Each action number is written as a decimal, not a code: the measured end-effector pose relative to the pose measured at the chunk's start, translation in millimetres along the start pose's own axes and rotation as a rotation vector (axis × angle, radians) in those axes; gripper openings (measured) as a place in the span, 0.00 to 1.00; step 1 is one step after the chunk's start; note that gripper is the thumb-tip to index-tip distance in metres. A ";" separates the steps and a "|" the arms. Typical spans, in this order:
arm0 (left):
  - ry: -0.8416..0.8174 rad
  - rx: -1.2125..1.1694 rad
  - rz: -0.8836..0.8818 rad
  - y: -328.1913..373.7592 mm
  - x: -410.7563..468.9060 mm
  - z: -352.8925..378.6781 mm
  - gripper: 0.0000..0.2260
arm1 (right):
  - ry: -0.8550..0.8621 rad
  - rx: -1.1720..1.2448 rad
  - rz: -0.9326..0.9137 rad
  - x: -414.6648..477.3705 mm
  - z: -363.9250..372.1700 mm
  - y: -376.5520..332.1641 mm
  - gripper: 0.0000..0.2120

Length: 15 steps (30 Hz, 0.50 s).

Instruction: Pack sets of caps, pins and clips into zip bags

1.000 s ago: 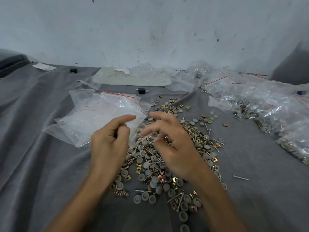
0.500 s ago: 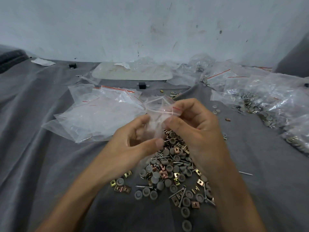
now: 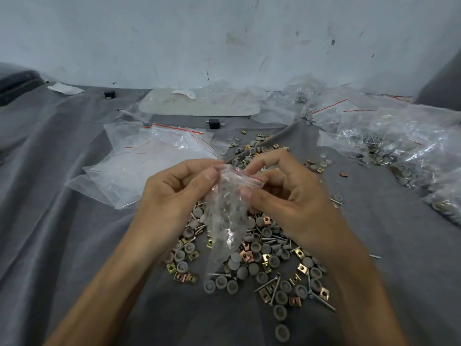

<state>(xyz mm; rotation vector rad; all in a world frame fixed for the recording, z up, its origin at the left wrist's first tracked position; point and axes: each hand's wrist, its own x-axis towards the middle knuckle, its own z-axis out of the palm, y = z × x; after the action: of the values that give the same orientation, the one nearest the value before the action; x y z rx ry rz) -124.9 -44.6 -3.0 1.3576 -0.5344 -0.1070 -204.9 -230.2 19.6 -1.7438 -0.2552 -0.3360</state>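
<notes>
A makeshift packing workspace: grey cloth (image 3: 62, 233) against a scuffed wall (image 3: 174, 41), loose hardware heap (image 3: 269, 258), piled zip bags (image 3: 149, 166).

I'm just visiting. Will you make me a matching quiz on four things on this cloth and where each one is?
1 single zip bag
2 empty bags
3 filled bags
4 loose caps, pins and clips

A far right
B pinched by left hand and right hand
C spread beneath the hands
D flat, left of the hands

Pairs: 1-B, 2-D, 3-A, 4-C
</notes>
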 end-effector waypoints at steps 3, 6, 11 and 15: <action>0.047 -0.082 -0.007 3.0 2.1 -5.3 0.12 | -0.037 0.094 0.057 -0.9 -4.0 -1.1 0.16; -0.080 -0.153 -0.024 8.4 0.6 -5.8 0.14 | 0.062 0.204 0.056 1.5 -3.4 -1.0 0.17; -0.124 -0.187 -0.041 10.6 -1.1 -3.9 0.14 | 0.096 0.162 0.071 2.4 3.2 -0.6 0.22; -0.118 -0.019 -0.021 12.0 -1.9 -1.3 0.04 | 0.093 0.016 0.070 2.4 1.0 1.6 0.18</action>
<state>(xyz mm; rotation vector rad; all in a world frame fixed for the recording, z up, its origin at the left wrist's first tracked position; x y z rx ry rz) -128.7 -40.0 7.7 1.3438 -0.6165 -0.2101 -202.0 -229.5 18.8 -1.7123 -0.1291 -0.3618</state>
